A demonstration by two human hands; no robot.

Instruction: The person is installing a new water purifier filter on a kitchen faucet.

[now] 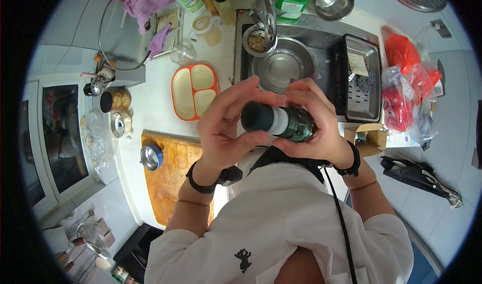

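Observation:
Both my hands are raised in front of my body, between the counter and the sink. My right hand (pixel 319 116) wraps round the glassy dark green body of a small bottle (pixel 297 125), which lies tilted on its side with its top toward the left. At that end are a white collar and a wide dark cap (pixel 257 117). My left hand (pixel 226 121) curls round the cap, thumb along its lower side and fingertips over its upper side. The bottle's far end is hidden in my right palm. Each wrist wears a black band.
Behind my hands, a steel bowl (pixel 282 65) sits in the sink (pixel 326 48) beneath the faucet (pixel 266 8). A draining tray (pixel 362 103) stands at the sink's right. Leftward are an orange-rimmed divided plate (pixel 173 95), a cutting board (pixel 173 188) and a small blue cup (pixel 151 157).

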